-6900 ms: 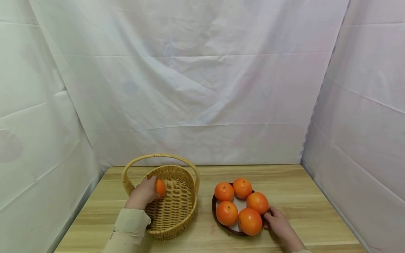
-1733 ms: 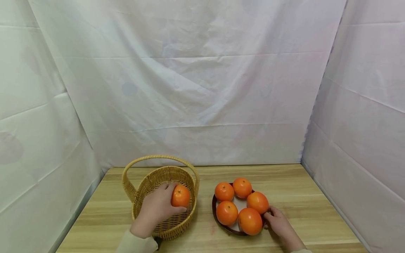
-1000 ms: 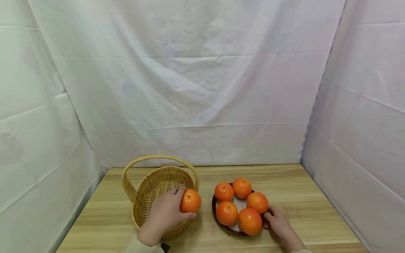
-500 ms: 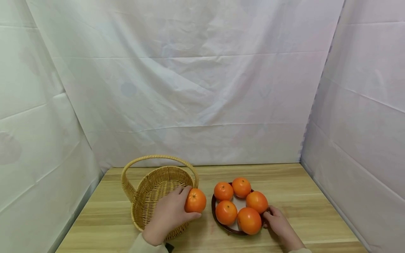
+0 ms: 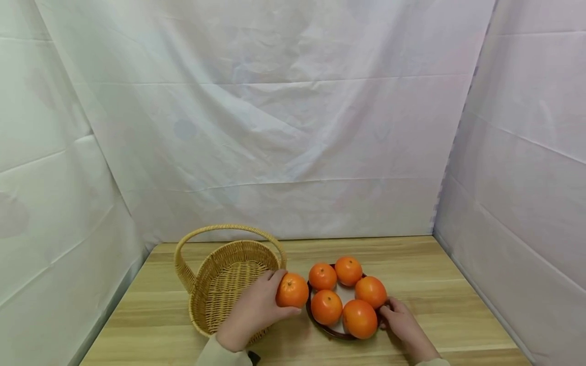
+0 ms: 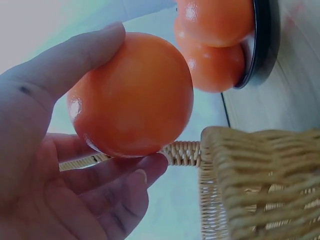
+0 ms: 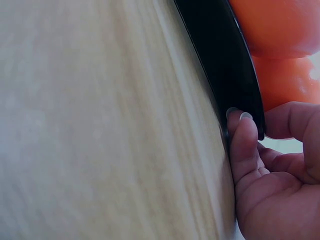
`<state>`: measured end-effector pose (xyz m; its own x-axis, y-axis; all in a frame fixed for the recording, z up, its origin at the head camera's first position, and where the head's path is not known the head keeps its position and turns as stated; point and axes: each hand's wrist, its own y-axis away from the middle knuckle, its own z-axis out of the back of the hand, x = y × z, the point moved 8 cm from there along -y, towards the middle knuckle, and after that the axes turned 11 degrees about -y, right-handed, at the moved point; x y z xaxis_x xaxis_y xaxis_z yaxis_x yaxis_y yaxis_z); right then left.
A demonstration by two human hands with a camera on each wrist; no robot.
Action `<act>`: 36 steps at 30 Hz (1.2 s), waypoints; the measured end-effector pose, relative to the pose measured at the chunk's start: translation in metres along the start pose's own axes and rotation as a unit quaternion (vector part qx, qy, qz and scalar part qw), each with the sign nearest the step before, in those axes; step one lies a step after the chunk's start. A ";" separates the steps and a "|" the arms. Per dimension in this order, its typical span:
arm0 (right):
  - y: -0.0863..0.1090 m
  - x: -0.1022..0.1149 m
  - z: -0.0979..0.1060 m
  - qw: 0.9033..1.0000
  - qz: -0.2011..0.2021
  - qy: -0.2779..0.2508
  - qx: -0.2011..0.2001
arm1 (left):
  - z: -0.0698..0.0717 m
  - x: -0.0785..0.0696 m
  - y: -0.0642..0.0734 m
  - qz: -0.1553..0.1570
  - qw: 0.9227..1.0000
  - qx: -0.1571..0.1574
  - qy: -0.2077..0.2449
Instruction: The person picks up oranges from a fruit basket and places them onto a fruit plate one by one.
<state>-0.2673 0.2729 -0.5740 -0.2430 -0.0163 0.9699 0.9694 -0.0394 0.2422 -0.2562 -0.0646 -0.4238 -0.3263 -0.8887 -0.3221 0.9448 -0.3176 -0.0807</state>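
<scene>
My left hand holds an orange between thumb and fingers, over the gap between the wicker basket and the dark round plate. In the left wrist view the thumb lies along one side of the orange, with fingertips against the other. Several more oranges sit in a ring on the plate, its pale middle showing between them. At the plate's right side my right hand pinches the rim; the right wrist view shows fingertips below the black rim and the thumb above it.
The basket's tall arched handle rises above its left and right sides. Its woven floor shows bare. A light wooden table lies under everything, with white cloth hanging behind and at both sides.
My left hand has lifted the orange from inside the basket and carried it right, past the basket's rim toward the plate. The right hand has stayed on the plate's rim.
</scene>
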 end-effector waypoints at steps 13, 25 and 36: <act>-0.001 0.001 -0.001 1.000 -0.001 0.006 -0.009 | -0.009 -0.008 -0.010 -0.011 1.000 0.006 0.027; -0.002 -0.001 0.003 1.000 -0.005 0.013 -0.020 | -0.014 -0.018 -0.019 -0.013 0.999 0.009 0.033; 0.000 0.000 0.001 1.000 0.001 0.013 -0.011 | -0.017 -0.033 -0.030 -0.040 0.999 0.001 0.006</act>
<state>-0.2675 0.2741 -0.5744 -0.2428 -0.0417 0.9692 0.9688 -0.0612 0.2401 -0.2727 -0.0200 -0.4263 -0.3998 -0.8565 -0.3263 0.9159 -0.3876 -0.1046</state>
